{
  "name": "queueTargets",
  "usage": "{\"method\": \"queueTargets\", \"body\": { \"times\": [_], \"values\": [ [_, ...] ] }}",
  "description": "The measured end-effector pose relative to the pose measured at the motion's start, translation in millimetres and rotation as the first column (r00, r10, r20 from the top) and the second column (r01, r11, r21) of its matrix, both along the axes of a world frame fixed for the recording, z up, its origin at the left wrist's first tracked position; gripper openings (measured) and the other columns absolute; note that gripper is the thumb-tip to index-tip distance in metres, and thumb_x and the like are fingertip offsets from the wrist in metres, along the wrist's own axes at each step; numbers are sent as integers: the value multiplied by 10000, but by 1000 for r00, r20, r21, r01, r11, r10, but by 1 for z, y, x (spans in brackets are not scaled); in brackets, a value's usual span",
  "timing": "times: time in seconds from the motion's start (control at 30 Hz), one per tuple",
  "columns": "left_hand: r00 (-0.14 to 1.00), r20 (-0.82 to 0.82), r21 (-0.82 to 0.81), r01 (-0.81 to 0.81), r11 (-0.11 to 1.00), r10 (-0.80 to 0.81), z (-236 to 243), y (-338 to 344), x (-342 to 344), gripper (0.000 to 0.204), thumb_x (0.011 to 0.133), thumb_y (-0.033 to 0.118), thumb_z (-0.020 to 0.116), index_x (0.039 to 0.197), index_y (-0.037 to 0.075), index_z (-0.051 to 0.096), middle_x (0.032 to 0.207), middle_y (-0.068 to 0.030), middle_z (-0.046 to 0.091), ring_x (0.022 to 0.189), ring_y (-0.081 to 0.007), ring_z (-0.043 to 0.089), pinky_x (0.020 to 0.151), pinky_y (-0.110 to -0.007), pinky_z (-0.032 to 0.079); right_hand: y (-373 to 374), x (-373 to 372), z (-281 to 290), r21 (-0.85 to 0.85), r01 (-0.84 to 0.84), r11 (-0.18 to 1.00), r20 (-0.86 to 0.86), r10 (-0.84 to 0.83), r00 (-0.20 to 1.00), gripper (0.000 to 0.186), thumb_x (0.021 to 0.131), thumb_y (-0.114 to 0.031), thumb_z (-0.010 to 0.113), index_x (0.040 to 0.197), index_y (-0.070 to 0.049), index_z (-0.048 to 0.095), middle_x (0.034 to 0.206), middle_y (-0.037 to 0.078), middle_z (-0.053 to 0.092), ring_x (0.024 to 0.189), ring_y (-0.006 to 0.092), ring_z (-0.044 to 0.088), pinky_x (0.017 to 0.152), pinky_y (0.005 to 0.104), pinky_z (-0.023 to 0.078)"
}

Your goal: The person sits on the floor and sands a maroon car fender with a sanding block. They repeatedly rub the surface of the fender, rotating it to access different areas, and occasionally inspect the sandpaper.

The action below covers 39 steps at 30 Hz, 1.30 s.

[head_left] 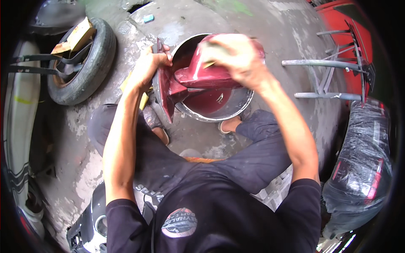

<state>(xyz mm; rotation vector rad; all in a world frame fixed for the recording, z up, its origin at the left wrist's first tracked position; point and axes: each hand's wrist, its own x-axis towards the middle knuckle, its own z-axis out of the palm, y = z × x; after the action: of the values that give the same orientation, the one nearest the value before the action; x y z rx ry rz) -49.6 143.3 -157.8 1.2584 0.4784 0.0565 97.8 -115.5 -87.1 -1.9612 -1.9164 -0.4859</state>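
My left hand (154, 63) grips the flat base plate of a glossy maroon side mirror housing (190, 76), which is tilted over a wide metal bucket (185, 114). My right hand (234, 59) lies over the housing's rounded shell, blurred, its fingers bent round a small pale, yellowish piece that I cannot make out. The bucket holds a dark reddish liquid (215, 103), partly hidden under the housing. My feet are on either side at the bucket's near edge.
At the left lie a tire (101, 63) with a cardboard piece (80, 33) and a long pale panel (23, 126). At the right stand metal frames (320, 63), a red panel (346, 25) and a plastic-wrapped part (358, 168). A black part (84, 223) lies lower left.
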Motion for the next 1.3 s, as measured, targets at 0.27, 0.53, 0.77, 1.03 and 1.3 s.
{"method": "queueTargets", "body": {
  "times": [0.27, 0.53, 0.77, 1.03, 1.3],
  "values": [
    [999, -33, -10, -1, 1000, 1, 1, -7, 5, 394, 773, 8, 613, 1166, -1, 585, 932, -65, 666, 875, -189, 656, 862, -307, 533, 31, -42, -16, -16, 79, 997, -27, -80, 996, 325, 863, -66, 712, 1170, -155, 768, 1299, 112, 710, 1206, 327, 655, 1089, 462, 489],
    [1000, -10, 8, -9, 1000, 9, -5, -5, 8, 406, 772, 13, 630, 1175, 2, 582, 933, -73, 671, 858, -198, 658, 827, -329, 538, -65, 36, 7, -14, 202, 979, 87, -201, 976, 334, 864, -112, 746, 1193, -126, 797, 1269, 151, 743, 1205, 345, 696, 1046, 513, 520],
    [1000, -14, -10, 14, 1000, -14, -3, -2, 2, 413, 763, 41, 649, 1170, 3, 588, 917, -75, 675, 860, -198, 654, 852, -330, 529, 32, -26, -12, -30, -37, 999, -13, 37, 999, 393, 814, -78, 723, 1199, -151, 746, 1246, 107, 721, 1181, 308, 675, 1043, 463, 503],
    [998, -53, 26, 16, 1000, -15, -5, -4, 9, 420, 771, 2, 619, 1189, -9, 580, 929, -64, 661, 844, -200, 655, 841, -317, 539, 6, -32, -7, 3, 121, 993, 22, -121, 992, 332, 847, -88, 718, 1167, -154, 776, 1292, 109, 709, 1188, 309, 673, 1049, 473, 502],
    [999, -47, -36, 1, 999, -2, 6, -7, 3, 437, 772, 10, 597, 1207, -6, 555, 938, -76, 653, 851, -207, 659, 822, -327, 558, -68, 35, 4, 62, 96, 993, 49, -99, 994, 332, 822, -107, 782, 1151, -143, 812, 1231, 130, 752, 1076, 330, 723, 953, 482, 554]
  ]
}}
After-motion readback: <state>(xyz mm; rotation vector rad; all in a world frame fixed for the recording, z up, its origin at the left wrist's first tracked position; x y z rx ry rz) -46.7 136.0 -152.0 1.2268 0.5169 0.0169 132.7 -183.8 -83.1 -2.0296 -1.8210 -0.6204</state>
